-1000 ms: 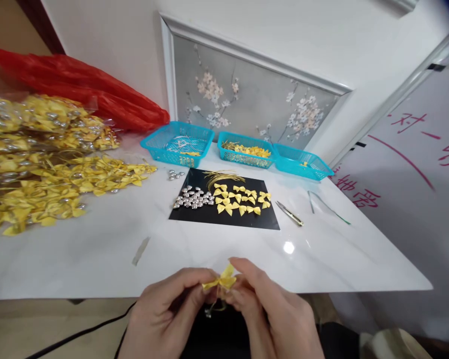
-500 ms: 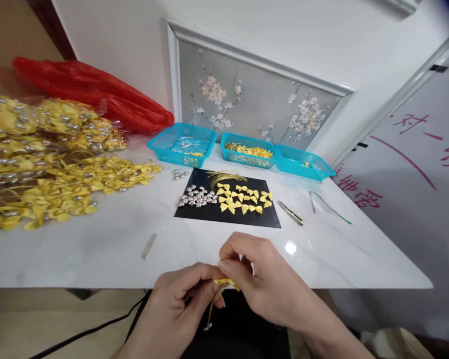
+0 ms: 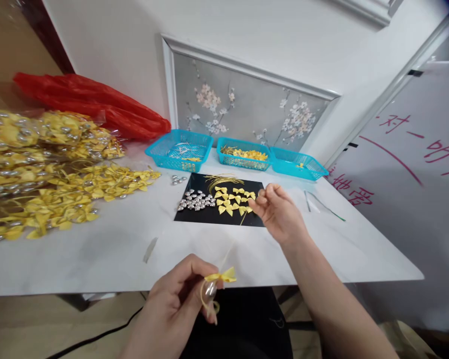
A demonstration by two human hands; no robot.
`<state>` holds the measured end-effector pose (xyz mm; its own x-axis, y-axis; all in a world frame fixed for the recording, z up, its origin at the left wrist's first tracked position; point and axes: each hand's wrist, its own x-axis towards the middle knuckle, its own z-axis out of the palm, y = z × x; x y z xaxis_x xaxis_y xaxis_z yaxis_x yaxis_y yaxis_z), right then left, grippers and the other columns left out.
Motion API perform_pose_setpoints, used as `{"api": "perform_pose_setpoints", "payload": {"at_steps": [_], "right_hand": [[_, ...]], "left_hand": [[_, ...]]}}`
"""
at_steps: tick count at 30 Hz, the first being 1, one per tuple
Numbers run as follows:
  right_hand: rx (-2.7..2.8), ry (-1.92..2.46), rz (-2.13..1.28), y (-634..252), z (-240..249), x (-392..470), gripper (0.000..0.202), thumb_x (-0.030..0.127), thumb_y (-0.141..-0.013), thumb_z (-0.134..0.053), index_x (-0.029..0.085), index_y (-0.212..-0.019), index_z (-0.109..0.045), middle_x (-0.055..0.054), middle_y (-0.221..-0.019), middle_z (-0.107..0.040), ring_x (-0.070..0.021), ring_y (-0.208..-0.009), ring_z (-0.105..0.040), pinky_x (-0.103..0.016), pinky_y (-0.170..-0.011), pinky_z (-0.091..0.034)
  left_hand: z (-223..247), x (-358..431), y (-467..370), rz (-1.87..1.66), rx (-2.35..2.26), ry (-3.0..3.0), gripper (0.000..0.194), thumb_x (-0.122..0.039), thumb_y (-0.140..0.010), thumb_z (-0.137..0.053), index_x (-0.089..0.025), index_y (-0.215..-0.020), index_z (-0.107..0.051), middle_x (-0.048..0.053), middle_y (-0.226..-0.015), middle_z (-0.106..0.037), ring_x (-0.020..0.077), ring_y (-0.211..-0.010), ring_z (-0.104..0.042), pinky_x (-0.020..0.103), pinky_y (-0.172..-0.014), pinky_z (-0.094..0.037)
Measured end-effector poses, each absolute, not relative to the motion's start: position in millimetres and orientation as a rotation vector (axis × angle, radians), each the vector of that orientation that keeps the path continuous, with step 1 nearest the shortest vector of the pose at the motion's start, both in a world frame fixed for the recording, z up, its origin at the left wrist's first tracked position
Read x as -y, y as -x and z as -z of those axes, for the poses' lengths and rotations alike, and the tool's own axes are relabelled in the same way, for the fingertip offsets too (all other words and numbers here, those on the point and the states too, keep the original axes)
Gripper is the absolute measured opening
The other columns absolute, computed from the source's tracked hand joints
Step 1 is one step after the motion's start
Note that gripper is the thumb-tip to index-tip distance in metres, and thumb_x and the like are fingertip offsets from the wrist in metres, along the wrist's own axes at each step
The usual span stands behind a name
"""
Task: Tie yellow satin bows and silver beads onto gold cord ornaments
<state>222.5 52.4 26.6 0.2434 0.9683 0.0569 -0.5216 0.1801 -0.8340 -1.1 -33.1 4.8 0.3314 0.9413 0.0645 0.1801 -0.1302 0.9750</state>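
Observation:
My left hand, near the table's front edge, pinches a yellow ribbon bow with a shiny silver bead beneath it. A loop of thin gold cord curls below the bead. My right hand is raised over the right side of a black mat, its fingers closed. A thin length of cord runs up from the bow towards it. On the mat lie several yellow bows, silver beads and a bundle of gold cords.
Three blue baskets stand along the wall, holding cords and yellow pieces. At the left are piles of finished-looking yellow bow strings and a red plastic bag. Several loose beads lie beside the mat. A green-tipped strand lies at the right.
My right hand has moved away from my left hand, up and to the right, drawing out cord. The bow and bead now show in my left hand. The metal tool right of the mat is now hidden.

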Motion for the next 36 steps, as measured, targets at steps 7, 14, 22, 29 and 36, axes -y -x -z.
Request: {"api": "perform_pose_setpoints", "payload": {"at_steps": [7, 14, 22, 29, 36], "right_hand": [[0.711, 0.831, -0.975, -257.8, -29.6, -67.8, 0.033, 0.032, -0.085, -0.078, 0.02, -0.076, -0.048, 0.009, -0.067, -0.054, -0.0036, -0.055, -0.052, -0.03, -0.079, -0.064], [0.675, 0.91, -0.658, -280.4, -9.1, -83.4, 0.032, 0.036, -0.089, -0.072, 0.019, -0.08, -0.047, 0.01, -0.067, -0.049, -0.0041, -0.053, -0.049, -0.03, -0.074, -0.06], [0.743, 0.961, -0.563, -292.0, -3.4, -76.8, 0.033, 0.039, -0.085, -0.073, 0.02, -0.08, -0.047, 0.012, -0.066, -0.047, -0.0021, -0.049, -0.043, -0.029, -0.077, -0.058], [1.14, 1.034, -0.815, -249.8, -27.5, -26.8, 0.011, 0.03, -0.085, -0.067, 0.02, -0.087, -0.062, 0.007, -0.068, -0.055, -0.0063, -0.056, -0.053, -0.022, -0.062, -0.05], [1.586, 0.951, -1.0, -192.4, -44.0, 47.0, 0.017, 0.027, -0.098, -0.052, 0.02, -0.099, -0.068, -0.002, -0.094, -0.061, -0.0087, -0.064, -0.059, -0.022, -0.058, -0.052]], "left_hand": [[-6.1, 34.2, 3.8, -0.924, -1.024, -1.523, 0.022, -0.036, -0.096, -0.052, -0.022, -0.081, -0.063, -0.008, -0.053, -0.054, 0.0101, -0.046, -0.057, 0.021, -0.053, -0.048], [-6.0, 34.5, 9.7, -0.81, -0.897, -1.389, 0.026, -0.04, -0.096, -0.056, -0.022, -0.078, -0.062, -0.006, -0.049, -0.057, 0.0092, -0.045, -0.052, 0.021, -0.052, -0.043], [-13.9, 39.7, 4.6, -0.954, -0.953, -1.189, 0.023, -0.041, -0.087, -0.069, -0.023, -0.074, -0.063, 0.001, -0.103, -0.072, 0.0107, -0.069, -0.067, 0.021, -0.069, -0.057], [-22.4, 45.3, -3.1, -1.073, -1.083, -1.361, 0.015, -0.034, -0.085, -0.066, -0.026, -0.073, -0.068, -0.001, -0.096, -0.073, 0.0132, -0.08, -0.067, 0.016, -0.07, -0.053], [-19.9, 44.2, 5.1, -1.061, -1.04, -1.496, 0.012, -0.036, -0.087, -0.065, -0.028, -0.08, -0.071, 0.0, -0.09, -0.074, 0.0151, -0.079, -0.068, 0.016, -0.066, -0.055]]}}
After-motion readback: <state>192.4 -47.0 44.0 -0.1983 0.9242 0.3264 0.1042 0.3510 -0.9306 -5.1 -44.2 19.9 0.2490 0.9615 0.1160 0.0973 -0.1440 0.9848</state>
